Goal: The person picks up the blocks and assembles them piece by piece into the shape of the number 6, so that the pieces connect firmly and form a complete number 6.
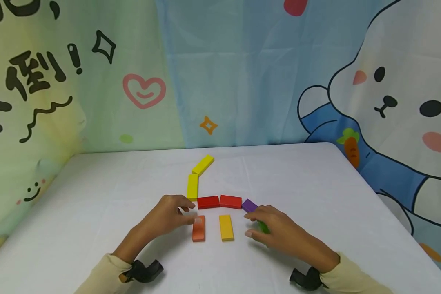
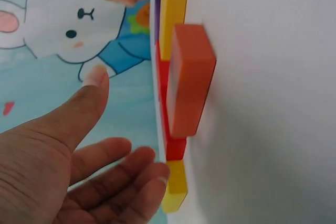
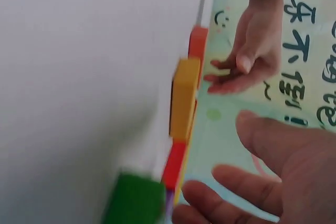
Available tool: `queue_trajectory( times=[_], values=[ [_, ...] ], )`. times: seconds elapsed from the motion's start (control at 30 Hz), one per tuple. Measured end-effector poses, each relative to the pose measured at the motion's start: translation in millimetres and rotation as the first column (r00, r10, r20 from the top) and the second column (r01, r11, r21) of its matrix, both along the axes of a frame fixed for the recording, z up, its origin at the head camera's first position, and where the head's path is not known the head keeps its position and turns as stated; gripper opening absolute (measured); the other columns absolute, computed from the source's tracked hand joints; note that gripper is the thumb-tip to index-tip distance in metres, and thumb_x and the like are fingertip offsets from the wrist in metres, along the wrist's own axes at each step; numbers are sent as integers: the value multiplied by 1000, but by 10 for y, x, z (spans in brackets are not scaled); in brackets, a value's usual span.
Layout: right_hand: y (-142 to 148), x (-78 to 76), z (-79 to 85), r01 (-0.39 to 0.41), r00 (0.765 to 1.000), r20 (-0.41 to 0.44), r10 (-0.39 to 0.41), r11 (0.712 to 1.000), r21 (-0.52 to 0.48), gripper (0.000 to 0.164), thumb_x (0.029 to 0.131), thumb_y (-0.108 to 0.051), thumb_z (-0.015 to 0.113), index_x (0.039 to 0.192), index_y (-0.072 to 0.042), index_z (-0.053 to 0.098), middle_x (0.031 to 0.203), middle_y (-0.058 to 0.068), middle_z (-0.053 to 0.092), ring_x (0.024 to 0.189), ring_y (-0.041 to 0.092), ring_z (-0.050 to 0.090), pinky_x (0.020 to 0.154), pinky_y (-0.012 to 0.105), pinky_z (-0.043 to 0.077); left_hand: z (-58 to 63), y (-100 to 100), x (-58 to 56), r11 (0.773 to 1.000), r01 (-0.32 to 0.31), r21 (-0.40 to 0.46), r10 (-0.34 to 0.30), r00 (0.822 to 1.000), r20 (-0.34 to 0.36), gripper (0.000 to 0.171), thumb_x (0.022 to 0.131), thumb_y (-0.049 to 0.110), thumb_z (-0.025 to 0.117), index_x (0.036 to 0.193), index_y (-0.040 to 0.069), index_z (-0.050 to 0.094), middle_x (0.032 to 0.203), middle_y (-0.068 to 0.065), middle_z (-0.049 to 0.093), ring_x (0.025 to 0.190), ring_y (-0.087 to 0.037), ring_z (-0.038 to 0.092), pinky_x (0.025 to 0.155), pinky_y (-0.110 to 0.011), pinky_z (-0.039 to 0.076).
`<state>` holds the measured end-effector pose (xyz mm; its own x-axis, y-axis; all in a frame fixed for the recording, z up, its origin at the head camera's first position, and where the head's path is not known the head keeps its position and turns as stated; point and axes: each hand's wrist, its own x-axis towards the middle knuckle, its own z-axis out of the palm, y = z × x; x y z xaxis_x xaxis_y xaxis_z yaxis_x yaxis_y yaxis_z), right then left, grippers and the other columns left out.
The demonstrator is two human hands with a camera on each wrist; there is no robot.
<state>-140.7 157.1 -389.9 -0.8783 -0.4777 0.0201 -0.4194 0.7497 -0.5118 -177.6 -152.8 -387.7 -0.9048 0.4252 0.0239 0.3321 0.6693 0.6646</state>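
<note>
Small flat wooden blocks lie on the white table. My left hand (image 1: 170,216) hovers with fingers loosely bent over the orange block (image 1: 198,232); in the left wrist view the thumb and fingers are apart from it, holding nothing. To its right lies an amber-yellow block (image 1: 226,228). My right hand (image 1: 279,228) hangs above the green block (image 1: 263,227), partly hiding it, with nothing between its relaxed fingers. Just beyond that hand is a purple block (image 1: 249,205). Two red blocks (image 1: 208,202) lie end to end between the hands, left of the purple one.
Two bright yellow blocks (image 1: 192,187) continue the row from the left red block toward the back, the farther one angled right. White cloth (image 1: 297,175) covers the table. A printed curtain (image 1: 235,81) with a cartoon animal hangs behind it.
</note>
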Motion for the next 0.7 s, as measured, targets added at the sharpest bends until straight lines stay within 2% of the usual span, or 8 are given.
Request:
queue_trajectory(
  times=[0.13, 0.27, 0.4, 0.5, 0.6, 0.7],
  values=[
    [-137, 20, -30, 22, 1000, 3, -22, 1000, -14, 41, 85, -32, 76, 121, -13, 67, 104, -4, 64, 102, 15, 54, 87, 38, 54, -50, 46, 2, 998, 18, -53, -17, 1000, 22, 40, 77, 24, 84, 109, 3, 72, 101, -3, 67, 88, -18, 59, 69, -24, 54],
    [-247, 10, -48, 15, 1000, 20, -16, 1000, 25, 48, 85, -35, 76, 123, -8, 66, 109, 1, 64, 108, 21, 54, 94, 44, 50, -94, 67, 10, 992, 39, -122, -40, 999, -4, 43, 77, 27, 84, 111, 3, 73, 103, -5, 64, 91, -18, 56, 74, -28, 54],
    [-337, 4, -58, 29, 999, 38, -33, 996, 85, 54, 85, -37, 76, 124, -2, 65, 116, 8, 64, 115, 29, 53, 98, 49, 46, -116, 95, 3, 986, 30, -167, -26, 999, 25, 50, 77, 35, 84, 116, 5, 72, 104, -5, 58, 90, -18, 51, 71, -28, 51],
    [-399, 11, -51, 53, 997, 52, -57, 995, 84, 57, 85, -38, 76, 126, -1, 64, 122, 12, 62, 119, 31, 51, 99, 52, 45, -117, 122, 7, 977, 37, -212, -28, 999, 46, 54, 74, 39, 85, 116, 7, 72, 103, -4, 54, 92, -18, 47, 68, -26, 50],
    [-459, 1, -52, 56, 996, 61, -61, 996, 72, 61, 84, -41, 75, 129, -2, 61, 128, 14, 58, 121, 32, 50, 98, 53, 45, -114, 149, 23, 969, 46, -244, -37, 998, 41, 52, 73, 36, 86, 112, 5, 73, 101, -3, 52, 95, -18, 45, 66, -25, 49],
    [-514, -16, -66, 28, 998, 60, -34, 996, 90, 69, 83, -47, 75, 134, -5, 57, 131, 14, 55, 120, 31, 49, 97, 52, 46, -108, 168, 44, 970, 25, -240, -14, 999, 48, 49, 72, 32, 87, 110, 3, 73, 101, -3, 52, 94, -18, 45, 66, -24, 50]
  ],
)
